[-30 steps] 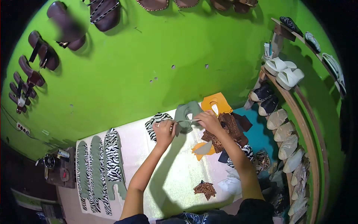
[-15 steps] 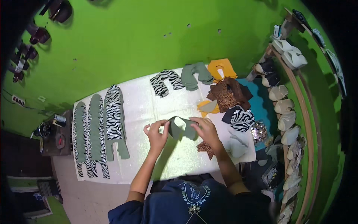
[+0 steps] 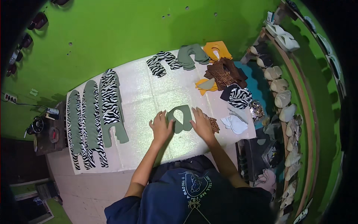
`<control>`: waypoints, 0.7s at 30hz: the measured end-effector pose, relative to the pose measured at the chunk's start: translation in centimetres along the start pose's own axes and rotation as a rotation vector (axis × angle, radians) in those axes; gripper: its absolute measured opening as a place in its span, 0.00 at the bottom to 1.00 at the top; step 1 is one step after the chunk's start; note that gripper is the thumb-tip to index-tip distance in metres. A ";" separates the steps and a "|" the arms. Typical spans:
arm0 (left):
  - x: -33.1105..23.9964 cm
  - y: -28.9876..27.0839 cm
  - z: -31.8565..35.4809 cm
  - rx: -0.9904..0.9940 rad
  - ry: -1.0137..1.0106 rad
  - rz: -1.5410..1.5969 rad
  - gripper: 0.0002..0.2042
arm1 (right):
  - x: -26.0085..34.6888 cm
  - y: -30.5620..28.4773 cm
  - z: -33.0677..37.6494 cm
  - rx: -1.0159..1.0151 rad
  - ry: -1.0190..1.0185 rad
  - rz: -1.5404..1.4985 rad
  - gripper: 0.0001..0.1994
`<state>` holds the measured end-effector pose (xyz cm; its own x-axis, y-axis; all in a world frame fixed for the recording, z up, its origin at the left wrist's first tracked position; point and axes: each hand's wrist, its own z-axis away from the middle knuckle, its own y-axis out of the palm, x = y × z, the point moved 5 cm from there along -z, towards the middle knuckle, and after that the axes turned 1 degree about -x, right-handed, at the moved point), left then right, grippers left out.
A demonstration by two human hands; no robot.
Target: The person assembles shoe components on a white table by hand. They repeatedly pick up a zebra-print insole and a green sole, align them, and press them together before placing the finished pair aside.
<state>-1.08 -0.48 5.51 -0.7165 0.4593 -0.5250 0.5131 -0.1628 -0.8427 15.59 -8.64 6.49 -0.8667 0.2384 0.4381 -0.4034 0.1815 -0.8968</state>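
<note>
A green horseshoe-shaped cutout point(image 3: 182, 128) lies flat on the white-covered table point(image 3: 140, 93), its curve toward me and an opening in its middle. My left hand point(image 3: 162, 127) rests at its left edge, open, fingers spread. On the other side my right hand point(image 3: 202, 124) lies with its fingers stretched out along the right edge, also open. Partly hidden beside the right hand is a leopard-print scrap point(image 3: 214, 125).
Overlapping rows of zebra-print point(image 3: 110, 97) and green pieces point(image 3: 89, 115) cover the table's left. Along the back lie a zebra cutout point(image 3: 169, 56), a green stack point(image 3: 192, 50), orange pieces point(image 3: 220, 46) and brown scraps point(image 3: 227, 72). A wooden shoe rack point(image 3: 294, 86) stands at right.
The green cutout, held up and bent between both hands before, now lies flat on the table. Both hands have let go and spread their fingers beside it. The view has shifted slightly.
</note>
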 end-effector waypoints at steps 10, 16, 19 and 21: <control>0.1 4.1 0.4 0.253 0.221 -0.226 0.41 | 1.8 3.2 1.9 0.121 -0.217 0.023 0.27; -0.5 3.4 0.2 0.344 0.268 -0.253 0.45 | 0.5 4.3 2.9 0.184 -0.307 0.116 0.27; -0.7 3.4 0.9 0.287 0.383 -0.247 0.38 | 0.3 4.4 2.9 0.112 -0.369 0.090 0.20; -1.2 3.5 1.5 0.235 0.453 -0.271 0.26 | -0.4 4.8 2.8 0.089 -0.444 0.123 0.17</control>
<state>0.87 -2.96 3.03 -0.5077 0.8312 -0.2267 0.1835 -0.1527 -0.9711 13.14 -10.48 1.83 -0.9435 -0.1821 0.2770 -0.2966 0.0906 -0.9507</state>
